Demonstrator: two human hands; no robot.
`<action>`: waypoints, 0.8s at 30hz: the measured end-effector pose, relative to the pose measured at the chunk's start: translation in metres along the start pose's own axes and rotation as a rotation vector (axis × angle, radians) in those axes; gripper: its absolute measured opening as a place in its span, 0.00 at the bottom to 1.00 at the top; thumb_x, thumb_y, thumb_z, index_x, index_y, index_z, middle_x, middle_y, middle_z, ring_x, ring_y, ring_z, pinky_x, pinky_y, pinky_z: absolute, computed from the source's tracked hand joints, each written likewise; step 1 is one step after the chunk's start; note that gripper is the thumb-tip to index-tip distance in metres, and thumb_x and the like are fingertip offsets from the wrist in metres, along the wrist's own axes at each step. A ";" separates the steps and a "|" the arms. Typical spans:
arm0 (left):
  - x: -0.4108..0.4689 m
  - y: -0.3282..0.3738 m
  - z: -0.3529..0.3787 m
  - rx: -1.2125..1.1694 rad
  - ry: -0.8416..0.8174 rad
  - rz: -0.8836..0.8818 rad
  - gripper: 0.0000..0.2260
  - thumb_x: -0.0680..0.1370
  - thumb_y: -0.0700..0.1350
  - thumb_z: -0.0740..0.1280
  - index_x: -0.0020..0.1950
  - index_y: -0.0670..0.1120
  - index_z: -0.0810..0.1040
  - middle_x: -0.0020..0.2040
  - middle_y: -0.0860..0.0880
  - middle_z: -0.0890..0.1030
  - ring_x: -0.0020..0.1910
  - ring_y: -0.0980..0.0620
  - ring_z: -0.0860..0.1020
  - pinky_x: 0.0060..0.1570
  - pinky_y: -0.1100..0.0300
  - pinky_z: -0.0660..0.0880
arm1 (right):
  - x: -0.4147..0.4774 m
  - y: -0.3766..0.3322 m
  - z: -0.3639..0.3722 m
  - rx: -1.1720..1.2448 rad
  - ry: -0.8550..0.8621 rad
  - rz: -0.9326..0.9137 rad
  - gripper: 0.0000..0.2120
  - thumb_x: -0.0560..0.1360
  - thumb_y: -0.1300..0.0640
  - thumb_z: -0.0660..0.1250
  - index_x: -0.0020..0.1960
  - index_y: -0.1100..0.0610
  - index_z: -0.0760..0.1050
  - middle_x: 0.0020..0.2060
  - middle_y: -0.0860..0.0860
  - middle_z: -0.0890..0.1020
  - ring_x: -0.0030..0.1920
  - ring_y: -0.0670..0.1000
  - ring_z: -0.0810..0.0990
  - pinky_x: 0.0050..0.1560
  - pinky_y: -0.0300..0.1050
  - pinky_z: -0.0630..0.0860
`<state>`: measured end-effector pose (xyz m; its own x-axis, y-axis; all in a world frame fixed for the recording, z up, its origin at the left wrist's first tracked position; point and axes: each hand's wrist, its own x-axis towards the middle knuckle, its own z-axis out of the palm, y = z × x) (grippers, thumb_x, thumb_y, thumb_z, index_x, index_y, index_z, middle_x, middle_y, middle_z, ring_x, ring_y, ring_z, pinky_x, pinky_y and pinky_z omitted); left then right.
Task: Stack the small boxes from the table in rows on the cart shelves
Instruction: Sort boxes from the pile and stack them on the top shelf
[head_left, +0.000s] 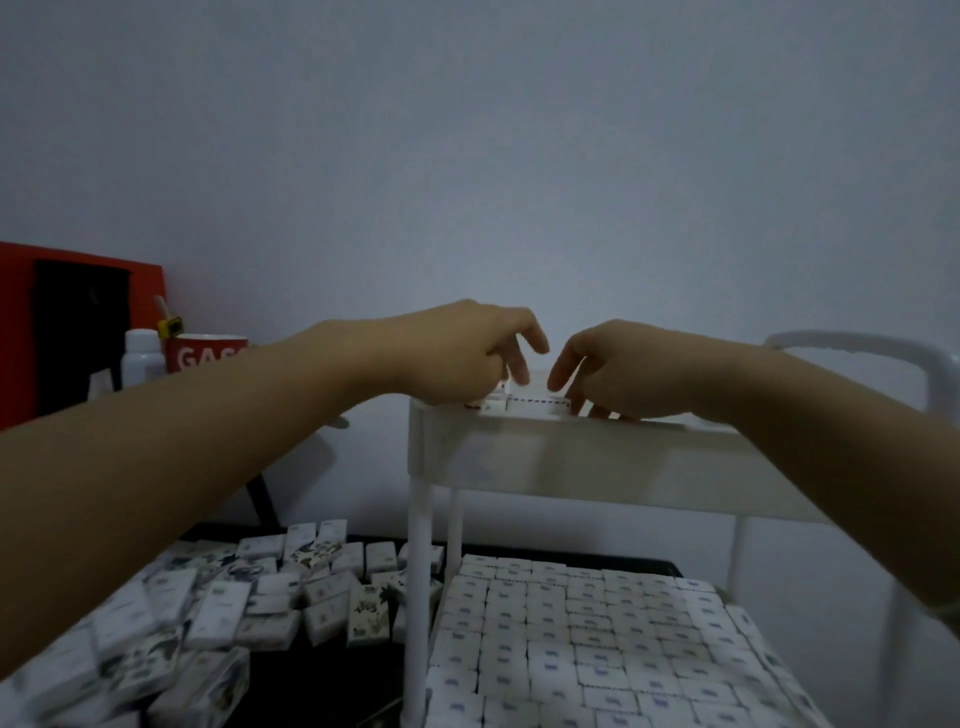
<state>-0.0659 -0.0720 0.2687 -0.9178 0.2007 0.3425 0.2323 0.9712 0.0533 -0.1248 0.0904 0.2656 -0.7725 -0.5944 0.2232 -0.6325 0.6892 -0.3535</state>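
Both my arms reach up over the top shelf (597, 452) of the white cart. My left hand (467, 353) has curled fingers on small white boxes (535, 402) that peek above the shelf rim. My right hand (618, 374) curls down beside the same boxes, fingertips touching them. The shelf wall hides most of what lies inside. The lower shelf holds tight rows of small boxes (597, 639). A loose pile of small boxes (218, 613) lies on the dark table at lower left.
A red mug (208, 353), a white bottle (141, 356) and a red board (78, 322) stand at the left against the wall. The cart's handle (857, 345) arches at the right. White cart posts (418, 582) stand between table and lower shelf.
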 end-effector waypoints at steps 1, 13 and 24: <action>-0.007 -0.002 0.000 -0.034 0.070 0.026 0.23 0.76 0.32 0.55 0.66 0.52 0.71 0.56 0.56 0.80 0.56 0.58 0.76 0.53 0.66 0.71 | -0.004 -0.001 0.001 -0.059 0.074 -0.050 0.13 0.77 0.64 0.59 0.48 0.49 0.77 0.48 0.49 0.83 0.47 0.50 0.82 0.51 0.47 0.81; -0.134 -0.053 0.078 -0.489 0.538 -0.104 0.19 0.73 0.28 0.57 0.43 0.52 0.79 0.40 0.54 0.81 0.32 0.54 0.78 0.33 0.58 0.75 | -0.028 -0.033 0.042 0.059 0.599 -0.304 0.13 0.71 0.62 0.60 0.35 0.45 0.75 0.38 0.44 0.82 0.41 0.51 0.79 0.45 0.47 0.76; -0.107 -0.031 0.091 -0.648 0.476 -0.037 0.20 0.74 0.28 0.57 0.40 0.52 0.79 0.38 0.53 0.82 0.29 0.54 0.77 0.28 0.64 0.73 | 0.040 0.012 0.011 -0.022 -0.336 0.103 0.15 0.78 0.58 0.65 0.64 0.47 0.75 0.56 0.50 0.82 0.53 0.52 0.83 0.53 0.52 0.81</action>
<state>-0.0045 -0.1120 0.1448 -0.7267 -0.0480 0.6853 0.4792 0.6794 0.5557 -0.1626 0.0703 0.2603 -0.7729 -0.6220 -0.1257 -0.5562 0.7594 -0.3377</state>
